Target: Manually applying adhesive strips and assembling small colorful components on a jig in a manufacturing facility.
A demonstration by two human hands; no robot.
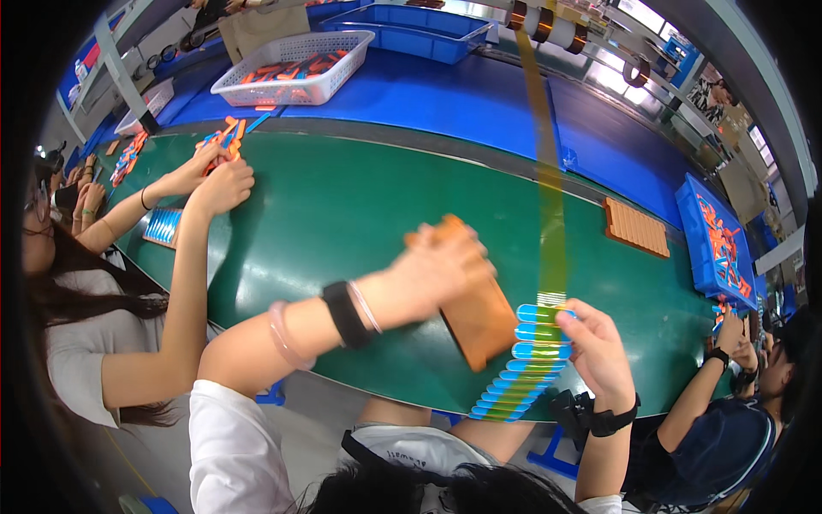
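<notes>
My left hand, smeared by motion, grips the far end of an orange-brown board, which is tilted over the green table. Close by on its right, my right hand pinches the edge of a row of blue, round-ended strips between thumb and fingers. Yellow see-through tape runs down across these strips and joins them side by side. The row hangs in a curve toward the table's near edge. Upward, the tape stretches to rolls on a bar.
A grooved orange-brown board lies at the far right of the green table. Beyond stand a white basket and a blue bin of orange pieces. Co-workers sit on both sides; one person's hands handle strips at left.
</notes>
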